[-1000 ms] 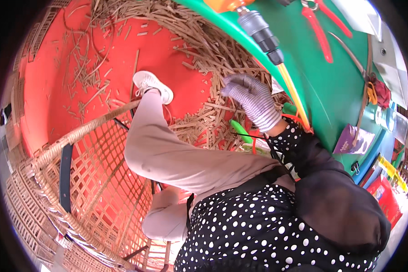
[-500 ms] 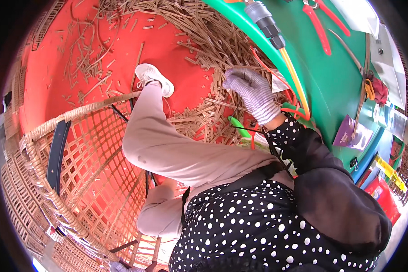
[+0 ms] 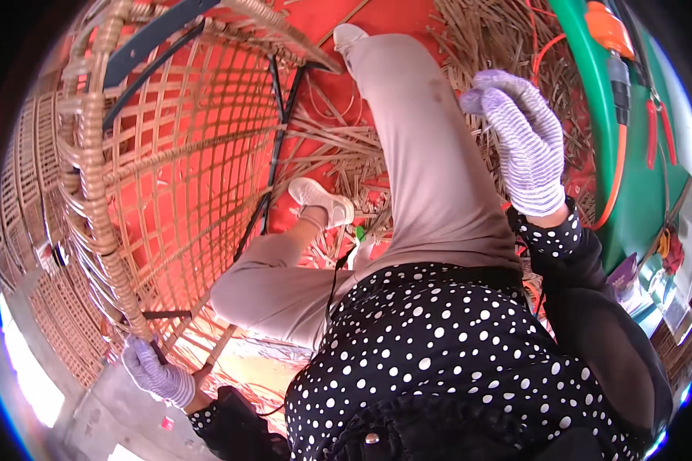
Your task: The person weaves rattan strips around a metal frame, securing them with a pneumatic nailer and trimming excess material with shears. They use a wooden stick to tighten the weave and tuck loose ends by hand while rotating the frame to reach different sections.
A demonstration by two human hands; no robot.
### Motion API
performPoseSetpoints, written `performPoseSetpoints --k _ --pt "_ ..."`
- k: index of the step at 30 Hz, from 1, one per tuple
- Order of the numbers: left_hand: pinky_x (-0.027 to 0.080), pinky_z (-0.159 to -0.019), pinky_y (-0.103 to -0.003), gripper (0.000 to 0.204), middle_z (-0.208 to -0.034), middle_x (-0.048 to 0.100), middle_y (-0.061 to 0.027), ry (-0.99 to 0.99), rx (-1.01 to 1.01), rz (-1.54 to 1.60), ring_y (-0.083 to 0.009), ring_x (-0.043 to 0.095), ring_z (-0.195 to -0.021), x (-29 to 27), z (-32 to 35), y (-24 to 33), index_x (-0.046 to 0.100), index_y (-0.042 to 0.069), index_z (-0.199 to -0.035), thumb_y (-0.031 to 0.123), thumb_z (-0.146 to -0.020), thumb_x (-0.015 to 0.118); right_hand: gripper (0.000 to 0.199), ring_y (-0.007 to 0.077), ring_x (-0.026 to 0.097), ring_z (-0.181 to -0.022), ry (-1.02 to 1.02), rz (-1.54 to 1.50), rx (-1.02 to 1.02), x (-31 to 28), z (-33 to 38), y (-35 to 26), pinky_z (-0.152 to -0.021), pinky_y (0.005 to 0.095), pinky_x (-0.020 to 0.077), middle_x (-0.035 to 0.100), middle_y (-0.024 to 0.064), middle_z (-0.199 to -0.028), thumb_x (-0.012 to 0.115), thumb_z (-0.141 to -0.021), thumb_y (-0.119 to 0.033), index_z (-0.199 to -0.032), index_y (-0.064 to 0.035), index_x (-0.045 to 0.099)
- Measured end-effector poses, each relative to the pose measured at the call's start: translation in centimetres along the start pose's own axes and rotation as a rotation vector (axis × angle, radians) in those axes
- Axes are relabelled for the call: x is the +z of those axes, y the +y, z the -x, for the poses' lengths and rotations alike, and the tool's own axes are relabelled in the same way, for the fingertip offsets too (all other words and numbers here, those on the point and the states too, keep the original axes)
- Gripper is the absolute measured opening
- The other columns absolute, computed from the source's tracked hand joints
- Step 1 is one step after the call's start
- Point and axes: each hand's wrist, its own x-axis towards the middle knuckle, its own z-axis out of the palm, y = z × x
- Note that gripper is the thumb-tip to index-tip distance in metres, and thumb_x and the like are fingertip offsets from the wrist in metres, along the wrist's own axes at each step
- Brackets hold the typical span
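A large woven rattan chair frame (image 3: 169, 177) with dark metal bars leans at my left, over the red floor. My left hand (image 3: 152, 373), in a striped knit glove, grips the frame's wrapped rim at the lower left. My right hand (image 3: 519, 142), in the same kind of glove, is raised beside my right thigh with the fingers stretched out and nothing visible in it. It hovers in front of a heap of loose rattan strips (image 3: 477, 46). My legs in beige trousers and white shoes (image 3: 323, 201) stretch out between the two hands.
A green table (image 3: 630, 192) runs along the right, carrying an orange power drill (image 3: 611, 34) and red-handled pliers (image 3: 657, 123). More rattan strips (image 3: 338, 146) litter the red floor. Stacked woven panels (image 3: 31, 230) stand at the far left.
The view has swung down and left, so the rattan frame now looms close and my left hand shows on its rim. My right hand has lifted off the strip pile.
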Motion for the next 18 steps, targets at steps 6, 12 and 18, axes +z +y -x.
performPoseSetpoints --k 6,12,18 --pt "0.049 -0.073 -0.026 0.019 -0.093 0.059 -0.0056 0.039 -0.058 0.123 -0.0131 0.056 -0.082 0.2 -0.6 -0.2 0.059 -0.003 -0.101 0.012 -0.09 0.059 0.023 0.0189 0.063 -0.089 0.017 0.063 0.027 0.1 0.1 1.1 -0.085 0.0302 0.0489 0.065 0.0123 -0.097 0.055 -0.09 -0.006 -0.11 0.005 0.058" --pt "0.051 -0.078 -0.027 0.02 -0.101 0.058 -0.0078 0.001 -0.03 0.11 -0.0152 0.057 -0.09 -1.0 -1.9 -2.1 0.058 -0.003 -0.105 0.012 -0.091 0.056 0.022 0.0185 0.063 -0.089 -0.009 0.175 -0.074 0.2 -0.2 1.4 -0.084 0.0305 0.0495 0.064 0.011 -0.097 0.056 -0.089 -0.006 -0.108 0.0046 0.059" --pt "0.049 -0.085 -0.029 0.027 -0.107 0.058 -0.0087 -0.062 0.14 0.005 -0.0168 0.057 -0.096 -2.1 -2.2 -3.7 0.058 -0.003 -0.115 0.012 -0.093 0.053 0.022 0.0195 0.064 -0.086 -0.002 0.383 -0.199 -0.6 -0.5 1.5 -0.08 0.0313 0.0512 0.063 0.0121 -0.097 0.056 -0.09 -0.008 -0.107 0.0055 0.059"
